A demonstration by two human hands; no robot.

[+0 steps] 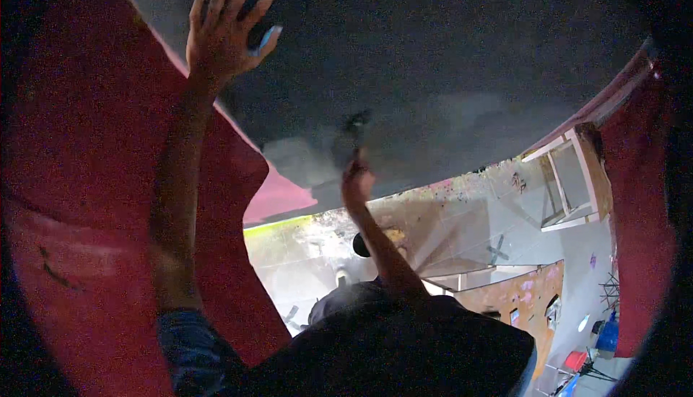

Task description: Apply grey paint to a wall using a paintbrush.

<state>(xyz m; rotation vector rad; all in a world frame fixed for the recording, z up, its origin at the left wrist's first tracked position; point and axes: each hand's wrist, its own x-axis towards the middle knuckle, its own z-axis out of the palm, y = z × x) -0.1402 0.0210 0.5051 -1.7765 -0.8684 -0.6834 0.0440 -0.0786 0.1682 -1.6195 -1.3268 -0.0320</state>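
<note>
My left hand (227,32) is raised against the dark grey painted surface (462,43), near its left edge. Its fingers are spread, and a pale blue patch shows by the thumb. Lower and to the right, my right hand (357,184) is closed around a dark, thin-handled tool, apparently a paintbrush (356,124). Motion smears both this hand and the tool, so the tip's contact with the surface is hard to make out. Lighter grey patches (296,160) lie left of the right hand, beside a pink area (278,198).
Red surfaces stand on the left (79,144) and right (639,180). Below is a paint-spattered floor (447,216). A white wooden frame (577,180) stands at the right, a stained wooden board (516,299) lower down. Blue (608,333) and red (575,360) objects sit at the lower right.
</note>
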